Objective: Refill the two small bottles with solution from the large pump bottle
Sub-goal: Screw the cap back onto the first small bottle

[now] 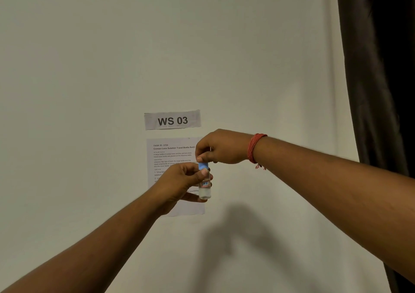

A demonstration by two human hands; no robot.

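Both hands on small bottle, held up at wall

Left hand [182, 181] grip wraps the small bottle [205, 186], upright, clear. Right hand [221, 147] grip pinches its blue cap [203, 165] from above. Printed task sheet [170, 158] and "WS 03" label [172, 120] on the wall behind.

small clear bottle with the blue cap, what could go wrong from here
1. The small clear bottle is held in mid-air by the left hand with nothing visible beneath it, so a slip would likely mean a drop.
2. The right hand pinches only the top of the blue cap with its fingertips; the cap could slip free and fall.
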